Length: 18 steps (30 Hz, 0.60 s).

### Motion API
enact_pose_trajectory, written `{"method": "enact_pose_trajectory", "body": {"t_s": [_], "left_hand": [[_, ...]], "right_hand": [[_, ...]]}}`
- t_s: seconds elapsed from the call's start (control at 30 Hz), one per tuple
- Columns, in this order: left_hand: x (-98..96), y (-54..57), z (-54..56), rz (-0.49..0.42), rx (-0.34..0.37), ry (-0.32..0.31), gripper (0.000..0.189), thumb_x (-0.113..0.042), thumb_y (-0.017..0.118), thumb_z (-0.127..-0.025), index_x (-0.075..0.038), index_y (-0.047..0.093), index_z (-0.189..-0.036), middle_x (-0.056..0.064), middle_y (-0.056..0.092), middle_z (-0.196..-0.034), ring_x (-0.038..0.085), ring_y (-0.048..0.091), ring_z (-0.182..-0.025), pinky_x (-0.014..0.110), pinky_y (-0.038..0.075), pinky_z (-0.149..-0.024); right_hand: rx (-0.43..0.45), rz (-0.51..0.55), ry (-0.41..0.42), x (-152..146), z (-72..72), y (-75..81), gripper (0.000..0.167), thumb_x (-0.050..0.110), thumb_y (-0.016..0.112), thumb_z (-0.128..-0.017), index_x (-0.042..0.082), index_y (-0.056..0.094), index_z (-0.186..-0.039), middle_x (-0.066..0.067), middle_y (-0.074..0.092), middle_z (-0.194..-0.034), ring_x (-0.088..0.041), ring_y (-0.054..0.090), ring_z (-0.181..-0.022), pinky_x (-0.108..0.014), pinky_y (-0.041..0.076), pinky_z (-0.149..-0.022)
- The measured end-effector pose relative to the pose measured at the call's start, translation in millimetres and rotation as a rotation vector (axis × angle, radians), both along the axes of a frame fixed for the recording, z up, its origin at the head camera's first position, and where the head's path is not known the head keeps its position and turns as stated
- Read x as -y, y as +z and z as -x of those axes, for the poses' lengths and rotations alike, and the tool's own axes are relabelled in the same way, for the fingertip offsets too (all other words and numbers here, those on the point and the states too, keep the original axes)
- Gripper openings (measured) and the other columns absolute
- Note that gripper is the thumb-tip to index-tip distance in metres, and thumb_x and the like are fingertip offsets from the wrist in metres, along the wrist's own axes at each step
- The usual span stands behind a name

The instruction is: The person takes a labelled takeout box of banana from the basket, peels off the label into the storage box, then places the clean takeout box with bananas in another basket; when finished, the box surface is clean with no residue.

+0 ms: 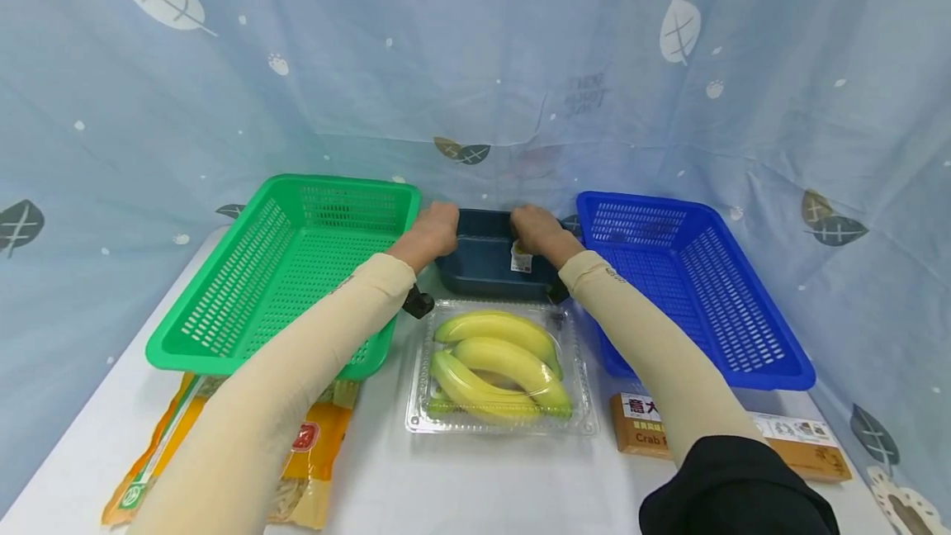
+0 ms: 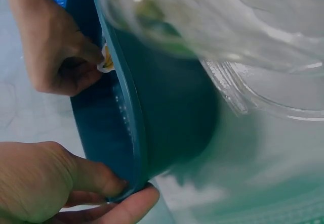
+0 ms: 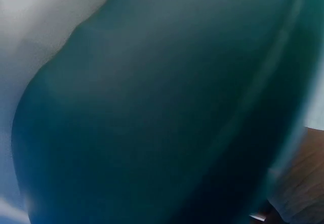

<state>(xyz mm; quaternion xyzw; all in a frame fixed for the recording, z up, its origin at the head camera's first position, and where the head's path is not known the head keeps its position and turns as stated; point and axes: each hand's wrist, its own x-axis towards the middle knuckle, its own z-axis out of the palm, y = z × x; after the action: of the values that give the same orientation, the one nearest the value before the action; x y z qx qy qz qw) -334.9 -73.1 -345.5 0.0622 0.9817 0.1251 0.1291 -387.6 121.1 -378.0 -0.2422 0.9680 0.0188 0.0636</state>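
A dark teal plastic bin [image 1: 483, 283] stands at the back centre, between the two baskets. My left hand [image 1: 438, 229] pinches the bin's rim at its left end, thumb inside and fingers outside in the left wrist view. My right hand [image 1: 541, 234] is over the right part of the bin with curled fingers. It pinches a small white and yellow label [image 2: 106, 61] against the bin's inner side; a printed code shows on the label in the head view. The bin's wall [image 3: 142, 102] fills most of the right wrist view, blurred.
A green basket [image 1: 282, 180] stands left, a blue basket [image 1: 787, 374] right. In front lies a clear lidded box [image 1: 579, 419] of bananas [image 1: 513, 362]. Orange noodle bags [image 1: 308, 469] lie front left under my left forearm. A brown carton [image 1: 810, 456] lies front right, partly behind my right forearm.
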Motion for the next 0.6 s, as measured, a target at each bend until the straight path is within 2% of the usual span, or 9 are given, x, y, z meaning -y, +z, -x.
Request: {"method": "enact_pose_trajectory", "body": {"t_s": [0.1,0.33,0.5,0.6], "left_hand": [[-0.3,-0.4,-0.9,-0.007,-0.005,-0.002,0.004,-0.004,0.06,-0.097,-0.004,0.062,-0.101,0.012,0.061,-0.089,0.023,0.058,-0.072,0.033,0.045,-0.058],[0.4,-0.4,-2.2,-0.02,-0.014,-0.008,0.012,-0.007,0.064,-0.096,-0.003,0.063,-0.107,0.012,0.061,-0.095,0.025,0.061,-0.08,0.035,0.049,-0.063],[2.1,2.3,-5.5,-0.034,0.015,-0.009,0.01,-0.007,0.064,-0.097,-0.002,0.062,-0.105,0.013,0.061,-0.096,0.026,0.062,-0.079,0.036,0.05,-0.063],[0.6,5.4,-9.0,-0.023,0.024,-0.013,0.009,-0.009,0.062,-0.098,-0.002,0.062,-0.104,0.013,0.06,-0.095,0.026,0.06,-0.077,0.036,0.049,-0.062]], "right_hand": [[-0.006,-0.001,-0.002,0.1,-2.1,1.3,0.011,0.007,0.08,-0.083,0.003,0.073,-0.09,-0.012,0.067,-0.094,-0.031,0.064,-0.09,-0.044,0.055,-0.079],[-0.024,-0.016,0.003,-3.1,-12.9,13.1,0.018,0.002,0.075,-0.087,0.0,0.072,-0.104,-0.014,0.067,-0.099,-0.03,0.063,-0.092,-0.044,0.055,-0.079],[-0.061,0.002,0.039,-5.4,-21.8,24.0,0.01,0.001,0.07,-0.089,0.0,0.07,-0.098,-0.013,0.065,-0.091,-0.029,0.062,-0.084,-0.042,0.054,-0.072],[-0.079,0.011,0.047,-6.6,-27.0,31.6,0.01,0.002,0.071,-0.089,0.0,0.071,-0.099,-0.013,0.065,-0.091,-0.028,0.062,-0.083,-0.042,0.055,-0.072]]}}
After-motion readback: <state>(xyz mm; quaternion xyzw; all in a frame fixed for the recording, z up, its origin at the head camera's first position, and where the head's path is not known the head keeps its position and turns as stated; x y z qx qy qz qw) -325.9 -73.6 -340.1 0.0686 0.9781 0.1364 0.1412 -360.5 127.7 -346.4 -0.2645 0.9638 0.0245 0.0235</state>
